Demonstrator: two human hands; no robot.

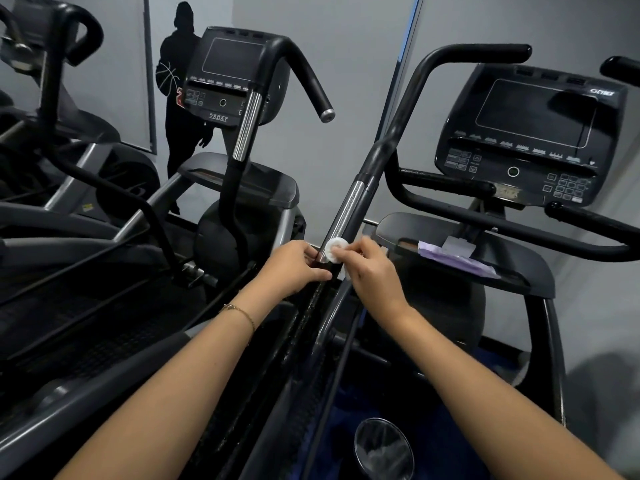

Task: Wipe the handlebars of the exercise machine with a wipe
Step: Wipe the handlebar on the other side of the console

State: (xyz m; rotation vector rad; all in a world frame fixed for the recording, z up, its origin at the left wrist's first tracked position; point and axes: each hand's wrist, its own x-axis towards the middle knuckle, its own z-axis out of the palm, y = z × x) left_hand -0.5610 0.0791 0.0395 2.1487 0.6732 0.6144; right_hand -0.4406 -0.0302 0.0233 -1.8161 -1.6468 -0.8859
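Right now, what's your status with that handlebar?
Right hand pinches wipe against chrome of handlebar. Left hand grips handlebar just below. Nothing in the way.

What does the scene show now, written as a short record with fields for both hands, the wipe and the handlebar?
left hand: grips the handlebar beside the wipe
right hand: pinches the wipe
wipe: white, pressed on the chrome section's lower end
handlebar: black and chrome, slanting up right
tray: holds a purple packet
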